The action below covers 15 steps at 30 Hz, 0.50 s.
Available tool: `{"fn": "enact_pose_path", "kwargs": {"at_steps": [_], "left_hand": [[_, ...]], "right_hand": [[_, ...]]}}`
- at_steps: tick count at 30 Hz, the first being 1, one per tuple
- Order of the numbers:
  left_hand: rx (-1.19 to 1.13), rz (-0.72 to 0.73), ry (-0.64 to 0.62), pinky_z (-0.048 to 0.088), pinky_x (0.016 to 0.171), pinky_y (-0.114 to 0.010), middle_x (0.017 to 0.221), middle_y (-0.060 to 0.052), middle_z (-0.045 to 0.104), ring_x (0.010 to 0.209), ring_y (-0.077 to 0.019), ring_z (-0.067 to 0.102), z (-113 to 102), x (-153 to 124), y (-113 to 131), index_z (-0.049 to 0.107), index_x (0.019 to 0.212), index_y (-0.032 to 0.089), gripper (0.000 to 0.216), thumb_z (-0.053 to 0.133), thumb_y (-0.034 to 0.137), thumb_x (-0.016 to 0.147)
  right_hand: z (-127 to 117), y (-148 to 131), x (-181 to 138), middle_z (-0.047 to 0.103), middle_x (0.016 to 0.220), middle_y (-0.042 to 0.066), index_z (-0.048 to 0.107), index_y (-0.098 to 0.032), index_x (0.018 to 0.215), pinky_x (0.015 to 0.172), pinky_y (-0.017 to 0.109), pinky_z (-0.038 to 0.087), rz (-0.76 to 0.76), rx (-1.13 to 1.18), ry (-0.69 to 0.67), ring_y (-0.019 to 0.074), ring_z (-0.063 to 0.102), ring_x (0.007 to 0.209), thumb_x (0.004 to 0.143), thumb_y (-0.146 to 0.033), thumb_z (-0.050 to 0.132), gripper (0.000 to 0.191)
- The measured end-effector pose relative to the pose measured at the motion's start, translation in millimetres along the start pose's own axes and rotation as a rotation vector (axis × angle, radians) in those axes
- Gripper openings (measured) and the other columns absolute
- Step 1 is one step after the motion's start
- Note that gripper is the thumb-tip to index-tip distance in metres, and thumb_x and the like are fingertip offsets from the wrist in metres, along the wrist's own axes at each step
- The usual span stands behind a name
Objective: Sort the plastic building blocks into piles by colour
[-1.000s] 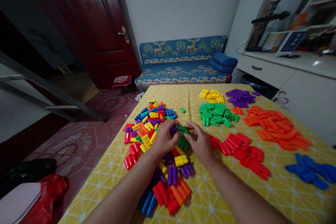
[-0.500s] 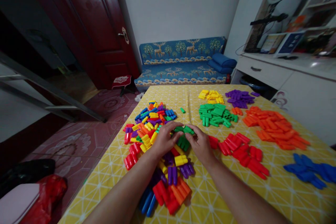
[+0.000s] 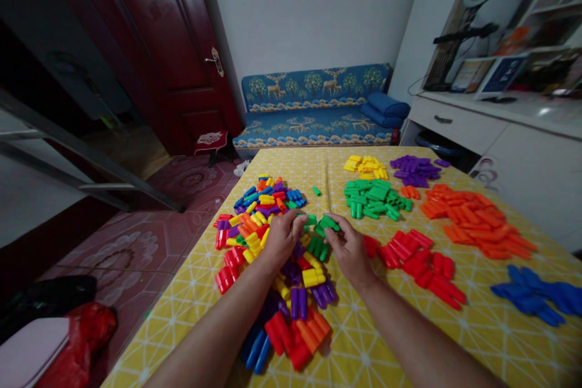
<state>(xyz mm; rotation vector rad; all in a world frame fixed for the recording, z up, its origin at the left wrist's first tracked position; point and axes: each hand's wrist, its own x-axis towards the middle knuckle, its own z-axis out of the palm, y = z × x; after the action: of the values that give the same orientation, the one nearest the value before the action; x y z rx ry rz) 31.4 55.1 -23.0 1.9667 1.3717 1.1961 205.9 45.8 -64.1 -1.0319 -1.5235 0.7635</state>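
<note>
A mixed heap of coloured plastic blocks (image 3: 268,236) lies on the yellow tablecloth (image 3: 364,339). Over its right edge my left hand (image 3: 282,239) pinches a small green block (image 3: 310,219). A little to the right, my right hand (image 3: 348,247) pinches another green block (image 3: 328,224). The two green blocks are slightly apart. More green blocks (image 3: 317,247) lie just below them between my hands.
Sorted piles lie on the right half: green (image 3: 373,197), yellow (image 3: 367,165), purple (image 3: 414,168), orange (image 3: 477,218), red (image 3: 421,257), blue (image 3: 539,297). A single green piece (image 3: 316,191) lies apart. Beyond are a blue sofa (image 3: 318,106), a dark red door (image 3: 182,42) and white cabinets (image 3: 500,127).
The green piece held between both hands has come apart into two. My left hand drew slightly left and my right hand slightly right, each keeping one green block.
</note>
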Motion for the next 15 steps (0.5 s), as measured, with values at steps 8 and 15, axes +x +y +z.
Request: {"fn": "enact_pose_path", "kwargs": {"at_steps": [8,15], "left_hand": [[0.057,0.009,-0.042,0.032,0.054,-0.022,0.054,0.003,0.050,0.053,-0.0114,0.048,0.3,-1.3,1.5,0.054,0.068,0.018,0.041,0.042,0.044,0.096],[0.088,0.061,-0.073,0.028,0.053,-0.023,0.055,0.004,0.043,0.053,-0.0098,0.041,-0.3,-0.9,3.5,0.048,0.063,0.017,0.040,0.043,0.040,0.095]], "right_hand": [[-4.1,-6.1,1.2,0.065,0.120,0.009,0.061,-0.023,0.122,0.092,0.038,0.054,-0.147,-0.086,0.007,0.0228,0.062,0.111,0.094,-0.032,0.052,0.031],[-5.5,-8.1,-0.4,0.065,0.122,0.009,0.059,-0.022,0.123,0.093,0.036,0.052,-0.118,-0.023,-0.002,0.0209,0.062,0.110,0.095,-0.032,0.049,0.031]]}}
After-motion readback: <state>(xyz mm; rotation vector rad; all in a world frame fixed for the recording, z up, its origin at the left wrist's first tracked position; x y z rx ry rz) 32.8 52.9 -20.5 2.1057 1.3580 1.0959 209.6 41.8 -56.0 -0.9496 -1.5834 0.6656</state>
